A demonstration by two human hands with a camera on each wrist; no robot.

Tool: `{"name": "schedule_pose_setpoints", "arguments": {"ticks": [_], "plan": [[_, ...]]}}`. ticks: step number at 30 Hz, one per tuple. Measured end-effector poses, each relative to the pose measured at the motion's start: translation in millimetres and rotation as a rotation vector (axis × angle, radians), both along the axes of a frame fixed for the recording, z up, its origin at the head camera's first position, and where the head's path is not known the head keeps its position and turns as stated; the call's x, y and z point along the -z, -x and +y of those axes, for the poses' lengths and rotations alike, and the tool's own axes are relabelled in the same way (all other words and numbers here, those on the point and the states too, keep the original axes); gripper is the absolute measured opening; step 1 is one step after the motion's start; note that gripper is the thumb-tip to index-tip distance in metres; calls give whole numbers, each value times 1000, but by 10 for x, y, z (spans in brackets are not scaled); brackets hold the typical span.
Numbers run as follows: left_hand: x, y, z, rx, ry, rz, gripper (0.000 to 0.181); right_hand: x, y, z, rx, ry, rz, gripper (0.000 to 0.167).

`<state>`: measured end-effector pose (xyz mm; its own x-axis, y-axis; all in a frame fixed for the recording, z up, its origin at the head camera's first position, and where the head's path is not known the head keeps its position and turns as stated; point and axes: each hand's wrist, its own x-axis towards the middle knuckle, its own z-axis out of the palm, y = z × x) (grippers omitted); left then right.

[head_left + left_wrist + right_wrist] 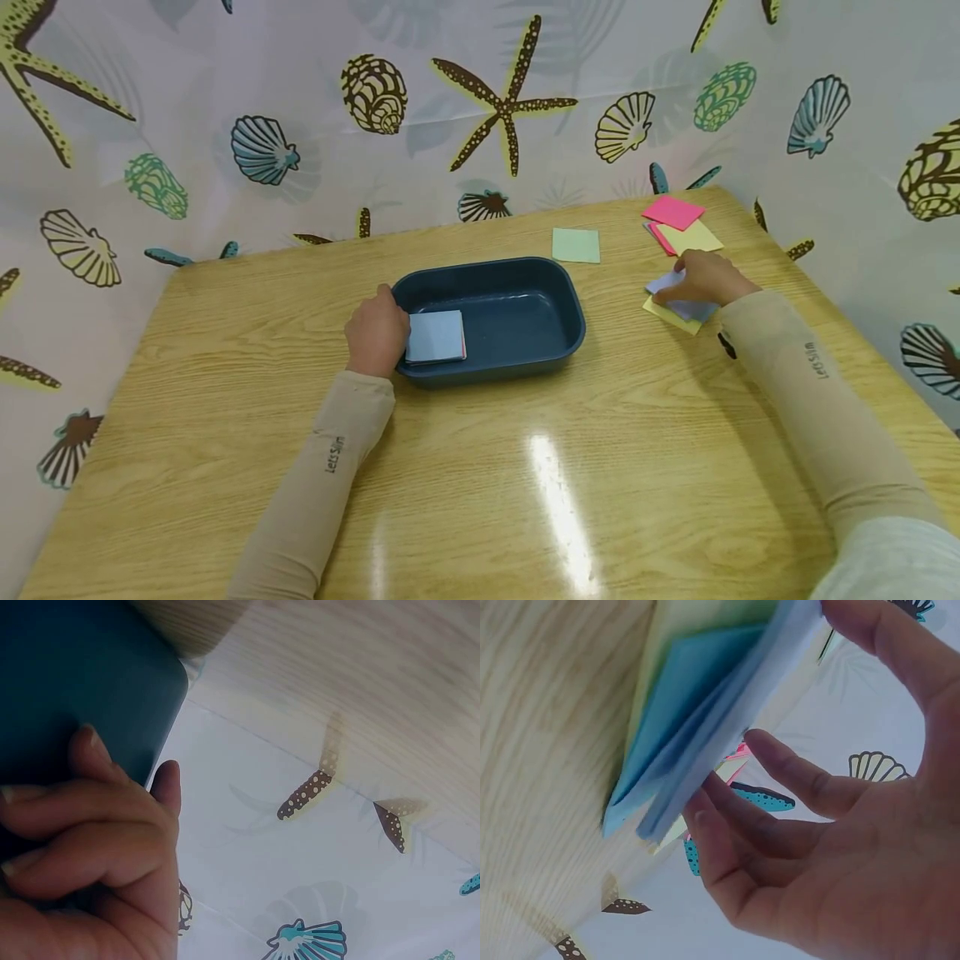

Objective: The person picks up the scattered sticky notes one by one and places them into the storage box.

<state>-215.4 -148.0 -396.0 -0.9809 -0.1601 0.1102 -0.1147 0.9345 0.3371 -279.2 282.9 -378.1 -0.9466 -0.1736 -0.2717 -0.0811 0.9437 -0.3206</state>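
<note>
A dark blue rectangular bin stands on the wooden table, and a stack of light blue sticky notes lies at its left end, with a sliver of pink at the edge. My left hand grips the bin's left rim; the left wrist view shows its curled fingers against the bin wall. Over at the right, my right hand pinches blue sticky notes between thumb and fingers, tilted up from the pile. Beneath them lies a yellow sticky note.
Behind the right hand are a pink sticky note and a pale yellow one, overlapping others. A pale green sticky note lies alone behind the bin. A shell-and-starfish patterned cloth borders the table's back and sides.
</note>
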Motion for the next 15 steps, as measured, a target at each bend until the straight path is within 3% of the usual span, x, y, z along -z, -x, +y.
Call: {"name": "schedule_pose_setpoints", "arguments": {"ticks": [9, 15], "plan": [[-4, 10, -5, -6, 1, -7, 27, -90, 1, -112, 68, -4, 52, 68], [-12, 4, -2, -5, 4, 2, 27, -205, 1, -257, 52, 99, 135, 65]]}}
